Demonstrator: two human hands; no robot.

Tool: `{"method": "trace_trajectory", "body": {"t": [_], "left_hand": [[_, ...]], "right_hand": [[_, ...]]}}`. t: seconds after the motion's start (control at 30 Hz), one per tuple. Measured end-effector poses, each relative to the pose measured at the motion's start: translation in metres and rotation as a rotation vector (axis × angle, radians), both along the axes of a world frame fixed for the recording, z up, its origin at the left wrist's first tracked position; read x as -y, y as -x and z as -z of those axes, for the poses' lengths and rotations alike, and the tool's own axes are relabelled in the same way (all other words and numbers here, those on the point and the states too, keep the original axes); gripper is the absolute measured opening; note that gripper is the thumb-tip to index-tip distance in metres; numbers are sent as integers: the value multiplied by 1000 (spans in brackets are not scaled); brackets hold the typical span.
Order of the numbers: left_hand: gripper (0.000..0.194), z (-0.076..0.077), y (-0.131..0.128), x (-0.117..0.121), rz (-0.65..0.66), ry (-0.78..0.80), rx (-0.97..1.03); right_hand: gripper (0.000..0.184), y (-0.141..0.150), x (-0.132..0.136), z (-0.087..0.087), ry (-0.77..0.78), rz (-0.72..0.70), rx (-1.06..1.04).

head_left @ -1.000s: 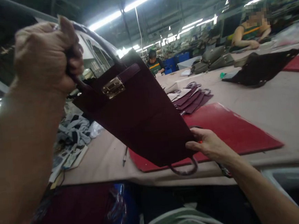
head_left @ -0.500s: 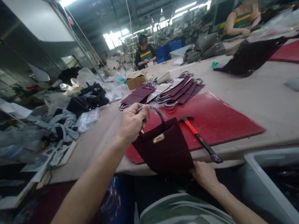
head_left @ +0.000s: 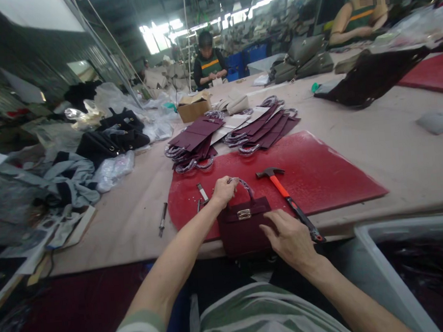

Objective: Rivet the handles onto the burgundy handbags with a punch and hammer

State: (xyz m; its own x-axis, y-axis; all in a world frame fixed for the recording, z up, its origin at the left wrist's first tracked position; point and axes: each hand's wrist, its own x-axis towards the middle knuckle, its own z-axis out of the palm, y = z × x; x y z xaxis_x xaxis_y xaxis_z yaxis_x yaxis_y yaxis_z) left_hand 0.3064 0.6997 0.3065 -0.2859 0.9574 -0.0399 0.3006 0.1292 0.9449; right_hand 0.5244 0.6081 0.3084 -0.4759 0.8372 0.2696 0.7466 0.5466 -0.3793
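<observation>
A small dark burgundy handbag point(head_left: 244, 236) with a gold clasp point(head_left: 244, 214) hangs at the table's front edge. My left hand point(head_left: 224, 191) is closed around its plastic-wrapped handle point(head_left: 248, 189). Beside the bag's right side is my right hand point(head_left: 290, 236), fingers apart and bent, holding nothing; whether a fingertip touches the bag I cannot tell. A claw hammer point(head_left: 280, 186) with an orange and black handle lies just beyond that hand on the red board point(head_left: 330, 178). Small metal tools point(head_left: 201, 192) lie left of the bag, partly behind my left wrist.
Burgundy bag pieces point(head_left: 264, 129) with wrapped handles are piled behind the board, near a cardboard box point(head_left: 194, 108). A grey bin point(head_left: 386, 270) stands at my right. Black bags point(head_left: 113, 131) and plastic lie to the left. Two people point(head_left: 209, 67) work across the table.
The handbag has come more upright, its clasp now facing me and its flap over the front. My right hand has left the lower right corner and opened. My left hand still holds the handle.
</observation>
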Motion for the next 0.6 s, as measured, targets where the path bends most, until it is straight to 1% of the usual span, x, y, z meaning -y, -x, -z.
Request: {"method": "trace_trajectory", "body": {"t": [0.03,0.1,0.17,0.23,0.33,0.43,0.53,0.6], "left_hand": [[29,5,-3,-2,-1,17,-11],[29,15,-7,-6,-2,38,-42],[28,22,-8,-10,1,45,-82],[28,26,-5,-15,1,48,-135],[23,27,3,-17,-9,36,-236],[12,26,6,-10,-19,-3,-311],[17,25,4,9,7,-127,-405],[18,20,14,29,63,-212,-520]], "right_hand": [[30,6,-8,-4,-70,-66,-45],[50,19,-25,-5,-120,-179,-36],[70,31,-41,2,-91,-264,40],[82,38,-51,14,-38,-325,100],[85,44,-58,30,22,-366,107],[79,41,-58,38,54,-366,100],[75,29,-57,39,67,-350,118],[76,24,-58,38,47,-349,111]]}}
